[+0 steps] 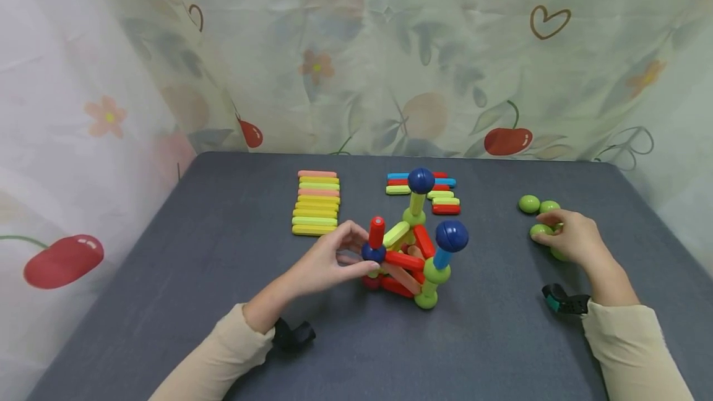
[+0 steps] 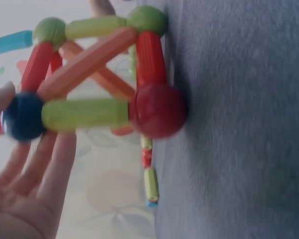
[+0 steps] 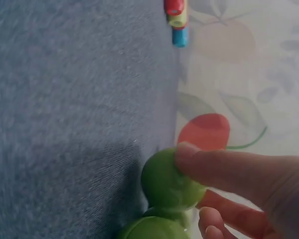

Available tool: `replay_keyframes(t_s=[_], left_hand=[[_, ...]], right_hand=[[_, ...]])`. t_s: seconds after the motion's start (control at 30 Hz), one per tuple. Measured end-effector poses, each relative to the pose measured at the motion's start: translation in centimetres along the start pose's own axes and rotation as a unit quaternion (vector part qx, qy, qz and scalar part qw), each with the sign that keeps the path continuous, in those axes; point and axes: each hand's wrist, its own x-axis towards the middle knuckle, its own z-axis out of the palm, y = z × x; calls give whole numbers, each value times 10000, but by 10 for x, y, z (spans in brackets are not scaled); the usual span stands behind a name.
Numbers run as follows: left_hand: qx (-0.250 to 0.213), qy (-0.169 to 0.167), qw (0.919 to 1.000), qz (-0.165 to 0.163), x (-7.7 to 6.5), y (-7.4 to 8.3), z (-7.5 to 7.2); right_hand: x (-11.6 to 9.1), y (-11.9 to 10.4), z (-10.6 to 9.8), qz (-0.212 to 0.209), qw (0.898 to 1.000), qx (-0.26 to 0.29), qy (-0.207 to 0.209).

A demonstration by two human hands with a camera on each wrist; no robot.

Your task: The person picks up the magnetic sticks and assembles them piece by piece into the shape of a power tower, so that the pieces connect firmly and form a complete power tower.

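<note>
A building frame of coloured magnetic sticks and balls stands on the dark table [image 1: 184, 289]. At its near left corner my left hand [image 1: 328, 262] holds a dark blue ball [image 1: 374, 252] between thumb and fingers; a red stick [image 1: 377, 232] rises from that ball. Beneath it, in the left wrist view, a yellow-green stick [image 2: 87, 114] runs to a red ball [image 2: 159, 110] at the tabletop. Two taller posts of the frame carry blue balls [image 1: 452, 236]. Off to the right, my right hand [image 1: 576, 237] pinches a green ball [image 3: 164, 180], its thumb on the side.
Several more green balls [image 1: 529, 204] lie around the right hand. Left of the frame is a row of yellow, green and pink sticks [image 1: 315, 206]. Short red, blue and green sticks [image 1: 446, 209] lie behind it. A printed curtain [image 1: 356, 79] hangs along the table's back edge.
</note>
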Motion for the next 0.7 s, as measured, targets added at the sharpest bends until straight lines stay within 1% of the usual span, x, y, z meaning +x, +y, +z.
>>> replay_keyframes(t_s=[0.1, 0.23, 0.3, 0.4, 0.5, 0.57, 0.6, 0.67, 0.7], left_hand=[[45, -287, 9996, -13, -2, -1, -3], [86, -589, 9981, 186, -3, -3, -4], [47, -703, 9969, 341, -3, -3, -3], [-39, -815, 9947, 627, -3, -3, 2], [-39, -803, 9929, 873, -2, 0, 9], [-2, -725, 9930, 928, 0, 2, 14], [10, -684, 9932, 937, 1, 3, 17], [29, -579, 9940, 929, 3, 5, 22], [25, -525, 9945, 906, 4, 6, 24]], right_hand=[[-3, -4, 0, -152, 9996, 96, 209], [-8, -14, -1, -434, 9974, 415, 403], [-11, -22, -4, -531, 9954, 666, 436], [-18, -34, -11, -569, 9905, 1155, 484], [-25, -49, -20, -661, 9809, 1737, 575], [-30, -58, -26, -807, 9693, 2222, 684], [-32, -63, -29, -881, 9611, 2510, 747], [-37, -72, -33, -1165, 9325, 3301, 890], [-39, -77, -35, -1315, 9151, 3688, 966]])
